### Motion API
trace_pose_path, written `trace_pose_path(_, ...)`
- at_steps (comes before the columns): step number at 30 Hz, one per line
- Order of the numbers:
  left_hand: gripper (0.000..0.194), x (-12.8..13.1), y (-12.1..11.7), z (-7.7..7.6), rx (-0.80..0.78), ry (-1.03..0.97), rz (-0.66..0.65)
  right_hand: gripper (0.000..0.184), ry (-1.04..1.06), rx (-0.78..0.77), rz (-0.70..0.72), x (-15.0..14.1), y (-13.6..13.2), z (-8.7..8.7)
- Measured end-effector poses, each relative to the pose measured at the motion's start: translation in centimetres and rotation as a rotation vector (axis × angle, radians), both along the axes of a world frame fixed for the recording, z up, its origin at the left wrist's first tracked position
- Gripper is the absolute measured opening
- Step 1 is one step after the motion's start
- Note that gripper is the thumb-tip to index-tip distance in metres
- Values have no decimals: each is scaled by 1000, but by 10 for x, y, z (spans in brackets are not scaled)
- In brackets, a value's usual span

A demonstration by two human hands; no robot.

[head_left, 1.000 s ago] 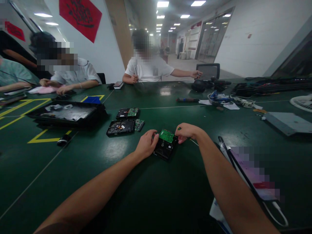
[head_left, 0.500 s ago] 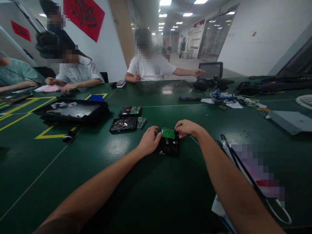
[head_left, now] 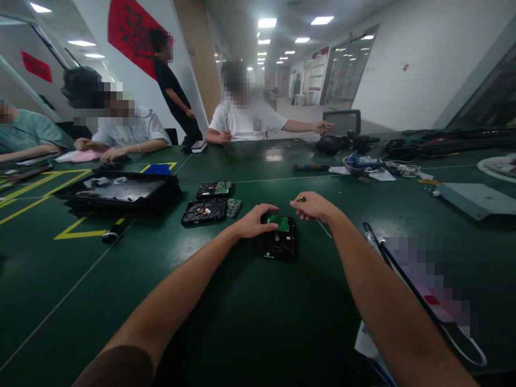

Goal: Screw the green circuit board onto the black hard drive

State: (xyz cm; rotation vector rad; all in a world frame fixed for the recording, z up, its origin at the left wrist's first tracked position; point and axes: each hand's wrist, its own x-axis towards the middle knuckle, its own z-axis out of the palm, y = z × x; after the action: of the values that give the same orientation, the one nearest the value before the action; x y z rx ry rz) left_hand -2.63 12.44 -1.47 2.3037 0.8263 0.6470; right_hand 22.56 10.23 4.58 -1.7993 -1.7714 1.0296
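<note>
A black hard drive (head_left: 277, 247) lies flat on the green table, with a green circuit board (head_left: 284, 222) on its far half. My left hand (head_left: 258, 221) reaches over its left side, thumb lying across the board and the other fingers stretched out past the far edge, apart from the thumb. Just right of the drive, my right hand (head_left: 312, 206) is closed round a screwdriver (head_left: 324, 228). A bit of yellow handle shows at the fingers, and the thin shaft points down to the right, away from the drive.
Left of the drive lie two more hard drives (head_left: 204, 212) (head_left: 215, 188) and a loose circuit board (head_left: 234, 207). Farther left sits a black tray (head_left: 116, 188) near a black cylinder (head_left: 113, 234). A grey metal box (head_left: 475, 199) and cables (head_left: 360, 161) lie right. Several people are across the table.
My left hand has slid right, its thumb now over the circuit board. My right hand has lifted slightly away from the drive's far right corner with the screwdriver. A standing person has moved right.
</note>
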Motion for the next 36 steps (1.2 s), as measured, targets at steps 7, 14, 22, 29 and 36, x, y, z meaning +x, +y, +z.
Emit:
trace_pose_path(7, 49, -1, -2, 0, 6, 26, -4, 32, 32, 282, -140, -1, 3, 13)
trace_pose_path(14, 42, -3, -2, -1, 12, 42, 21, 30, -134, 586, -34, -11, -6, 30)
trace_pose_path(22, 41, -1, -1, -3, -10, -17, 0, 27, -191, 634, -21, -14, -21, 47)
trace_pose_path(29, 40, -1, -3, -1, -11, -12, -15, 24, -118, 632, 43, -19, -24, 46)
trace_pose_path(36, 38, -1, -3, -2, -20, -33, -30, 24, -179, 594, 64, -22, -25, 43)
